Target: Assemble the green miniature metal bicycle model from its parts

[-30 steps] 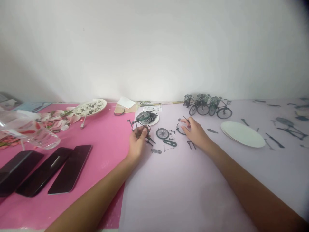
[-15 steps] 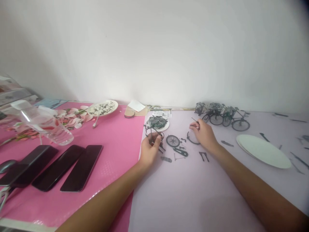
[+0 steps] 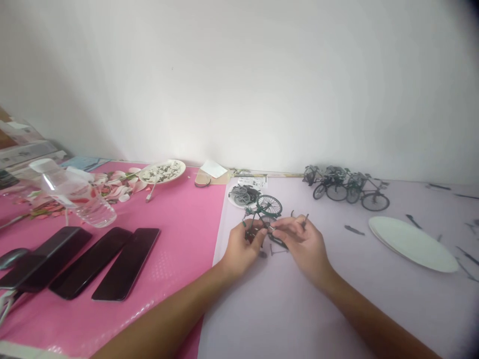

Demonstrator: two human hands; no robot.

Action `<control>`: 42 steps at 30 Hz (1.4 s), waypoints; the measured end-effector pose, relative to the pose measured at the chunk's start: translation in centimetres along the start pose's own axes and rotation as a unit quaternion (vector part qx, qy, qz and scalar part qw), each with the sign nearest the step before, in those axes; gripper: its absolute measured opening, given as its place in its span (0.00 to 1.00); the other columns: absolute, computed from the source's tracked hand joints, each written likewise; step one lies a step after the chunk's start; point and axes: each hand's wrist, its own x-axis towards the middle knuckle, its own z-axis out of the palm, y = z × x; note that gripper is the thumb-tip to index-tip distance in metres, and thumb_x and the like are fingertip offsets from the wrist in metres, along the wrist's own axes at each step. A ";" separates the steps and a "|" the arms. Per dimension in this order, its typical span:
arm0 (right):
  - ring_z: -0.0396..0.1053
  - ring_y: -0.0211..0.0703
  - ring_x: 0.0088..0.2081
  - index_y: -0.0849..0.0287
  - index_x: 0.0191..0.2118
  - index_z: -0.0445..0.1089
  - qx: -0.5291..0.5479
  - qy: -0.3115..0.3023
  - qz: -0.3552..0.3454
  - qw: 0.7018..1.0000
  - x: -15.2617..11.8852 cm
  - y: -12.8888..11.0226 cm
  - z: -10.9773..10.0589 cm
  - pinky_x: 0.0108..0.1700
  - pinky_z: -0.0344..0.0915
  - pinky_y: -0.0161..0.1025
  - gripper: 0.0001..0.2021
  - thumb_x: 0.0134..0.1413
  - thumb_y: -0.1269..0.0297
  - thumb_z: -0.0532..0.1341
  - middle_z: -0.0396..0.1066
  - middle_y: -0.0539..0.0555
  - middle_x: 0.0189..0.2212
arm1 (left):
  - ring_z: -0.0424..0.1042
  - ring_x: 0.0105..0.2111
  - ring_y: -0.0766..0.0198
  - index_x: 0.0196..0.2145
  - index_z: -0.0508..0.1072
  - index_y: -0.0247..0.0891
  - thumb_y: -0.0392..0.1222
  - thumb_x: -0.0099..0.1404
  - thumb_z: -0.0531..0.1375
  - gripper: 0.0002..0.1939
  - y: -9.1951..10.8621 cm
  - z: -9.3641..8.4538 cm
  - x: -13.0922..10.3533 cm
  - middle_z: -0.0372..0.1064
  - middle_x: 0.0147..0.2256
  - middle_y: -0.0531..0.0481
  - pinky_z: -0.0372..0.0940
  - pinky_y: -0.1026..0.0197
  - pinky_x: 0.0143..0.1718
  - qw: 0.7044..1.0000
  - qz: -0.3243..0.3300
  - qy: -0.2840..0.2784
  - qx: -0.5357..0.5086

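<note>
My left hand (image 3: 245, 244) is closed around a small model bicycle (image 3: 258, 209) with a dark green frame and a spoked wheel pointing up and away. My right hand (image 3: 305, 244) meets it, thumb and forefinger pinched at the bicycle's lower part. What lies in that pinch is too small to name. A thin dark stick (image 3: 306, 219) pokes out between the other fingers of the right hand. Loose parts, among them a T-shaped piece (image 3: 277, 251), lie beneath the hands, partly hidden.
Several model bicycles (image 3: 374, 201) stand by the wall. A white oval plate (image 3: 415, 244) and thin dark parts (image 3: 354, 230) lie to the right. Behind my left hand sits a plate of wheels (image 3: 241, 195). Phones (image 3: 125, 264) and a plastic bottle (image 3: 80, 197) are on the pink cover.
My right hand has moved left from over the table to the bicycle. The bicycle has turned in my left hand, so its wheel now points up.
</note>
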 end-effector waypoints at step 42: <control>0.74 0.44 0.37 0.52 0.30 0.52 -0.014 0.048 0.031 0.998 -0.9 1.5 -0.2 0.34 0.71 0.37 0.30 0.42 0.57 0.78 0.70 0.48 0.32 | 0.73 0.33 0.63 0.44 0.75 0.35 0.52 0.71 0.61 0.16 -0.5 0.1 -0.3 0.75 0.40 0.43 0.68 0.61 0.33 0.994 0.040 -0.060 0.081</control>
